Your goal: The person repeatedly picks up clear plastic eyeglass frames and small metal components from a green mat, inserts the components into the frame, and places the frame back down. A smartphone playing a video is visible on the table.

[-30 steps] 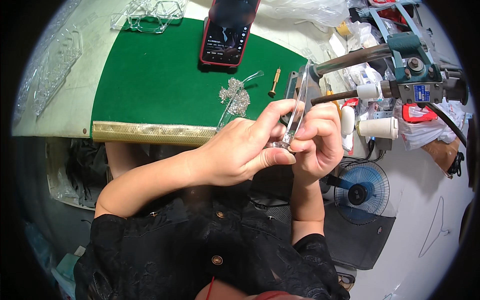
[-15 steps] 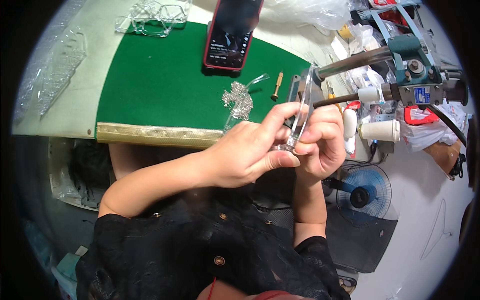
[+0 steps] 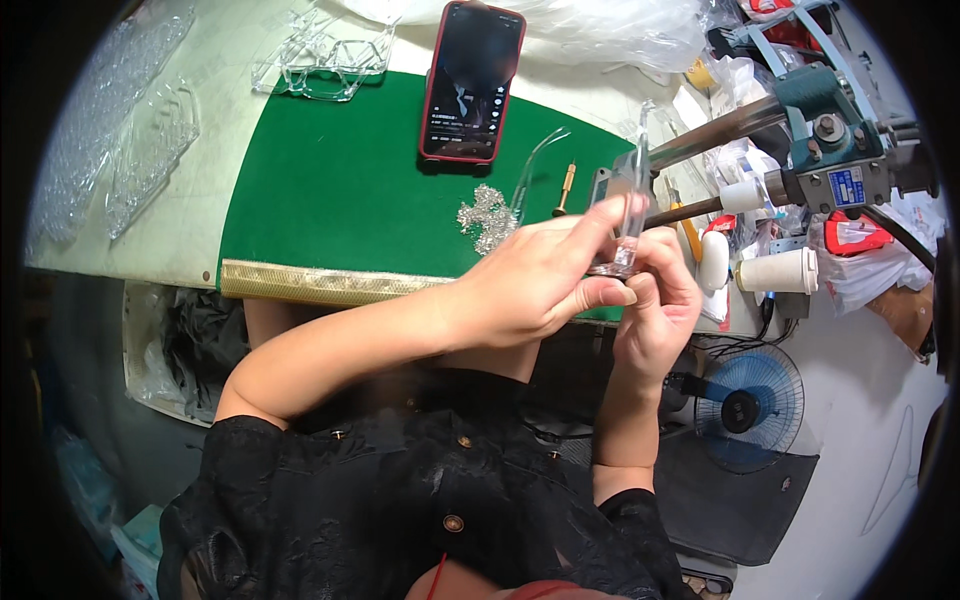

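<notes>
Both hands, left (image 3: 535, 285) & right (image 3: 655, 315), pinching clear plastic piece (image 3: 628, 215) above green mat (image 3: 340, 190).

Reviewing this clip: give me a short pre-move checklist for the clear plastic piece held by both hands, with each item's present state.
1. Left hand grips the clear plastic piece: ok.
2. Right hand supports its lower end: ok.
3. Piece meets the machine's metal rods: cannot tell.
4. Phone lies clear of the hands on the green mat: ok.
5. Small silver parts stay piled on the mat: ok.
</notes>
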Motion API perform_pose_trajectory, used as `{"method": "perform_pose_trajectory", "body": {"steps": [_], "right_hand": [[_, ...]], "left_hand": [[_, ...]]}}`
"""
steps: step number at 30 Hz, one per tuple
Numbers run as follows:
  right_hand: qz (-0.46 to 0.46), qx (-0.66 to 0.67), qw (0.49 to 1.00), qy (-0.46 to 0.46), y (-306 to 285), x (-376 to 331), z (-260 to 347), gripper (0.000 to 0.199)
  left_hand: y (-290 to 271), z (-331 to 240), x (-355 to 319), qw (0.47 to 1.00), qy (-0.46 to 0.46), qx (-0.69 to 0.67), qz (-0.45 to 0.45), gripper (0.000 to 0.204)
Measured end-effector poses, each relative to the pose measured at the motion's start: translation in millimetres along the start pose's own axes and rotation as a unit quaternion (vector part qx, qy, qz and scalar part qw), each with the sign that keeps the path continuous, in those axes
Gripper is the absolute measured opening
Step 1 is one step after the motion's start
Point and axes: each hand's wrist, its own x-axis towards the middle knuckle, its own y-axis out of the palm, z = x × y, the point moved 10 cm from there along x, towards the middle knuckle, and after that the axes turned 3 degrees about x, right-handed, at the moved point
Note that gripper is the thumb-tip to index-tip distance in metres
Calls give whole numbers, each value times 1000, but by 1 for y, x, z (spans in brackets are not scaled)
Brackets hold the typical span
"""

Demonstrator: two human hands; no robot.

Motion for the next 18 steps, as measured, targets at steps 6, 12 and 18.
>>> {"method": "perform_pose_trajectory", "body": {"steps": [6, 12, 18], "right_hand": [[-14, -52, 998, -27, -47, 20, 10, 29], [-114, -4, 993, 12, -112, 26, -4, 18], [-134, -28, 990, -25, -132, 42, 2, 13]], "left_hand": [[30, 9, 27, 946, 57, 311, 78, 20], [55, 2, 62, 951, 104, 291, 28, 18], [72, 1, 88, 951, 83, 299, 20, 21]]}}
